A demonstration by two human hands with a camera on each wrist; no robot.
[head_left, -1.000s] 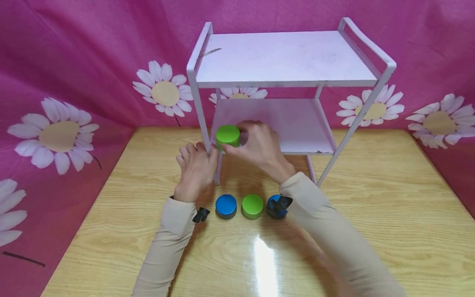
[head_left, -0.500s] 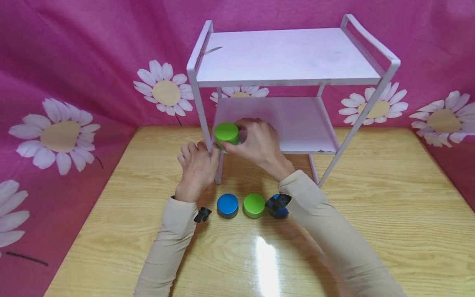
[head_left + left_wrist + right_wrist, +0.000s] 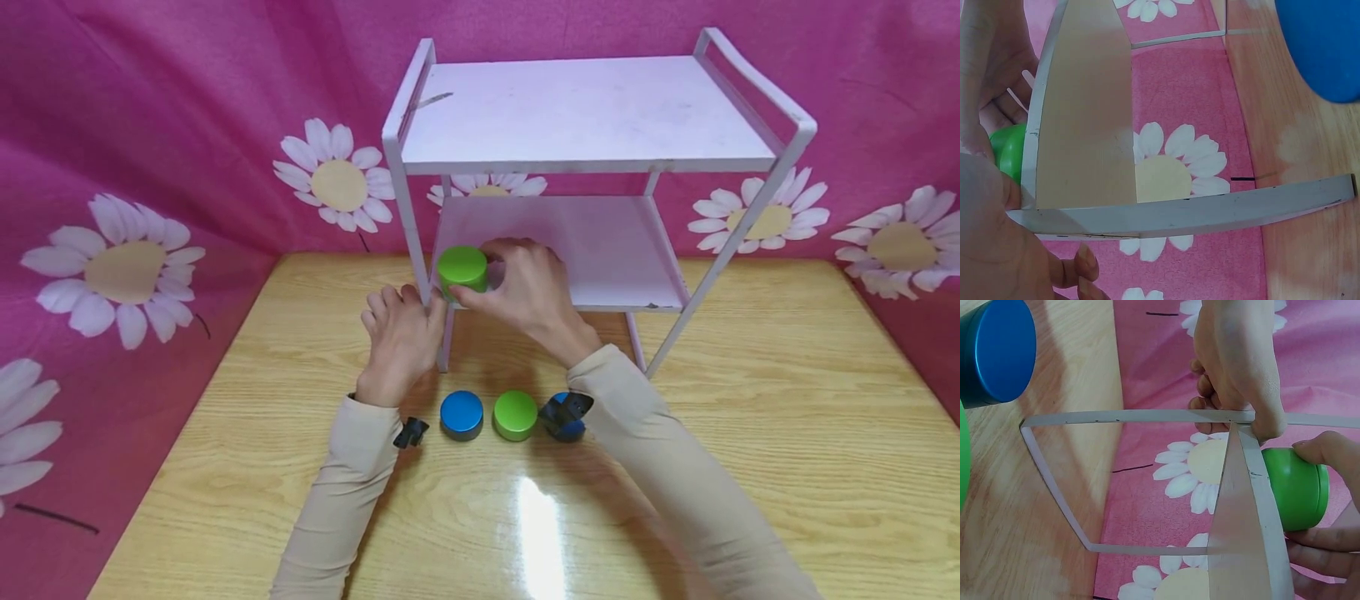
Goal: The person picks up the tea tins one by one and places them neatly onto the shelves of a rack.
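In the head view, my right hand [image 3: 528,287] holds a short green round tin [image 3: 462,271] between thumb and fingers, at the front left corner of the rack's lower shelf [image 3: 600,250]. The right wrist view has this green tin [image 3: 1297,487] lying against the shelf board, thumb on one side and fingers on the other. My left hand [image 3: 403,337] grips the rack's front left post, its thumb at the shelf corner and its fingers behind the post [image 3: 1147,416]. On the table in front stand a blue tin [image 3: 461,412], a second green tin [image 3: 515,414] and another blue tin [image 3: 570,429].
The white two-tier rack has a bare upper shelf [image 3: 585,108] with raised side rails [image 3: 761,79]. It stands on a wood-grain table [image 3: 787,442]. A pink cloth [image 3: 225,75] with daisies hangs behind and at the sides. The right wrist camera [image 3: 567,410] partly covers the right-hand blue tin.
The head view shifts slightly. My right hand with the green tin stays at the shelf corner with barely any movement, and my left hand keeps its grip on the post.
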